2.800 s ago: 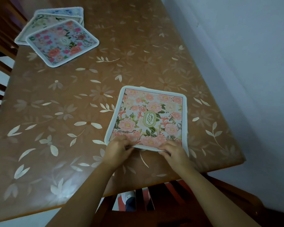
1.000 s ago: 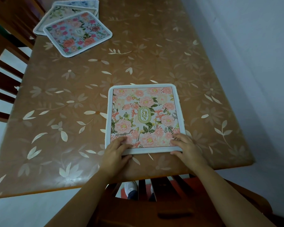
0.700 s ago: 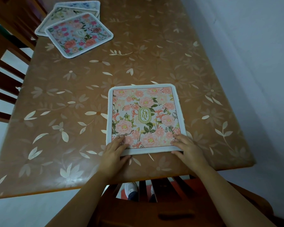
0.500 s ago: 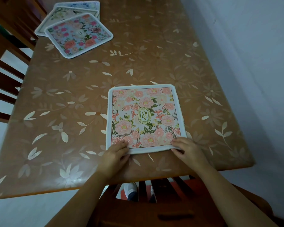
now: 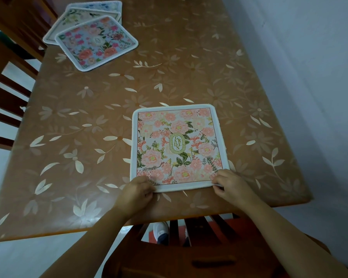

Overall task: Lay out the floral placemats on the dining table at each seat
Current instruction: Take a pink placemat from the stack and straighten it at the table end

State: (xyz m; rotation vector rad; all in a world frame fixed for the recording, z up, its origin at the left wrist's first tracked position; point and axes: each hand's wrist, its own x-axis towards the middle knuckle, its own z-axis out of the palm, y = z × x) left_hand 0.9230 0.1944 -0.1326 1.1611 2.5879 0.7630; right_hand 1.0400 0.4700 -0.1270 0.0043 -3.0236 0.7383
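Observation:
A pink floral placemat (image 5: pixel 178 145) with a white border and a green "GARDEN" oval lies flat near the front edge of the brown dining table (image 5: pixel 88 121). My left hand (image 5: pixel 138 192) pinches its near left corner. My right hand (image 5: pixel 230 184) pinches its near right corner. A loose stack of three more floral placemats (image 5: pixel 94 37) sits at the table's far left, the top one blue-grey with pink and red flowers.
A dark wooden chair (image 5: pixel 189 255) stands tucked under the table's front edge below my arms, a shoe visible between its slats. More chair backs (image 5: pixel 10 77) line the left side. A pale wall (image 5: pixel 309 77) runs along the table's right side.
The placemat was turned from skewed to square with the table edge. My fingers went from lying flat on its near edge to curling around the two near corners.

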